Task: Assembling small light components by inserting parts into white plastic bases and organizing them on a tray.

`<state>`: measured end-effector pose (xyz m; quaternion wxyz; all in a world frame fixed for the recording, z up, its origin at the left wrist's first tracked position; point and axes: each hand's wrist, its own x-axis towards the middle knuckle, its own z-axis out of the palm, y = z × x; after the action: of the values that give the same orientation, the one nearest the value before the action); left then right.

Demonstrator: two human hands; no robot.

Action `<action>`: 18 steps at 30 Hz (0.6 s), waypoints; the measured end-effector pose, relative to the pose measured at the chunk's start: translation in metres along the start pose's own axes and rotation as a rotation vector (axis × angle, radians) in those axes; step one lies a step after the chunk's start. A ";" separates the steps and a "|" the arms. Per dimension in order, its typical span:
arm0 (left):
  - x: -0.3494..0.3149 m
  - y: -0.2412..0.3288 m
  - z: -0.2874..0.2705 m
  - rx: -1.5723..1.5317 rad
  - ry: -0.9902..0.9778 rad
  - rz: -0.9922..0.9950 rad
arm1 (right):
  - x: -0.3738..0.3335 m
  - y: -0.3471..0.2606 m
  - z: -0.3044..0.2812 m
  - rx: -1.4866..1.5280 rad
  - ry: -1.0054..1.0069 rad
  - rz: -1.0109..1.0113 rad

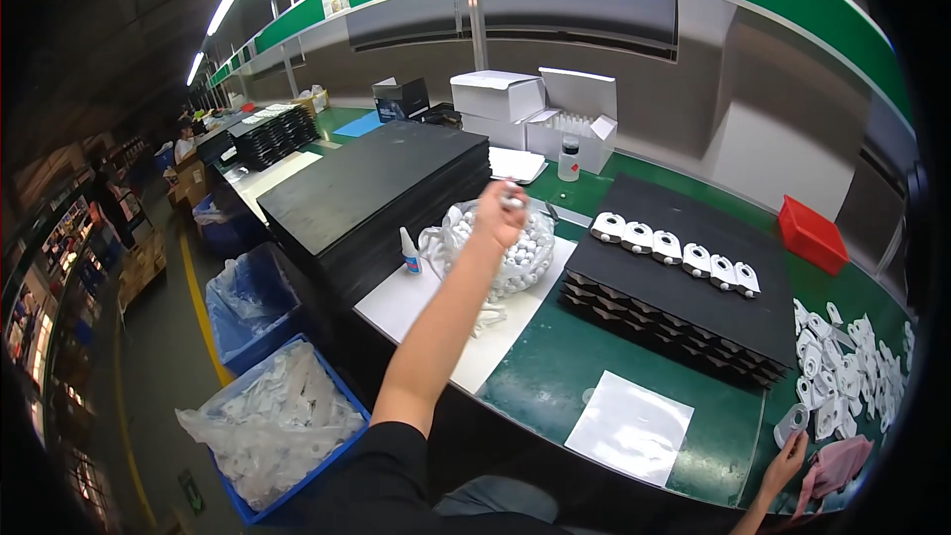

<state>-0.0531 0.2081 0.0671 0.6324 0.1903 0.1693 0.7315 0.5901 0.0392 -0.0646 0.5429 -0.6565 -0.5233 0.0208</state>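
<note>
right hand (787, 463) pinching a white plastic ring-ended part (792, 423), beside a heap of similar white parts (840, 376) on the green bench (525, 376), left hand (501, 221) closed on small white rounded pieces (512, 201), above a clear plastic bag (527, 282), rectangular red plastic bin (810, 236) beyond

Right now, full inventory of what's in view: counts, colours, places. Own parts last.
Workbench: 1, green, centre
Bag: 1, clear, mid-bench
Round pieces: many, white, in bag
Stacks: at least 3, black, on bench
Row parts: 6, white, on right stack
Part pile: uncountable, white, bench right
Bin: 1, red, behind pile
Boxes: at least 2, white, bench back
Bottle: 1, clear, by boxes
Nozzle bottle: 1, white-blue, left of bag
Front sheet: 1, white, bench front
Cloth: 1, pink, lower right
Tubs: at least 3, blue, left
Farther left: too dim to itemise
Left grip: 1, bare, above bag, holding round pieces
Right grip: 1, bare, lower right, holding white part
</note>
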 end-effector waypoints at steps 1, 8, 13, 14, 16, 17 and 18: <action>-0.019 -0.022 0.022 0.089 -0.064 0.004 | 0.000 -0.001 -0.001 0.021 -0.018 0.023; -0.116 -0.169 0.078 0.069 -0.277 -0.665 | 0.006 0.029 0.002 -0.025 0.012 -0.037; -0.115 -0.227 0.082 -0.200 -0.435 -0.845 | 0.023 0.108 -0.011 -0.143 0.119 -0.141; -0.107 -0.219 0.057 -0.192 -0.342 -0.791 | 0.012 0.034 0.032 -0.098 0.022 -0.133; -0.119 -0.218 0.083 -0.201 -0.268 -0.835 | -0.006 -0.076 -0.013 -0.206 0.019 -0.059; -0.119 -0.219 0.078 -0.199 -0.263 -0.817 | -0.007 -0.065 -0.014 -0.218 0.052 -0.090; -0.118 -0.224 0.069 -0.231 -0.243 -0.821 | -0.006 -0.064 -0.014 -0.254 0.036 -0.098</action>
<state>0.1889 0.1234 0.0103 0.9029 0.1204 0.0724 0.4063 0.5529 0.0169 -0.0152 0.4650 -0.6938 -0.5434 -0.0840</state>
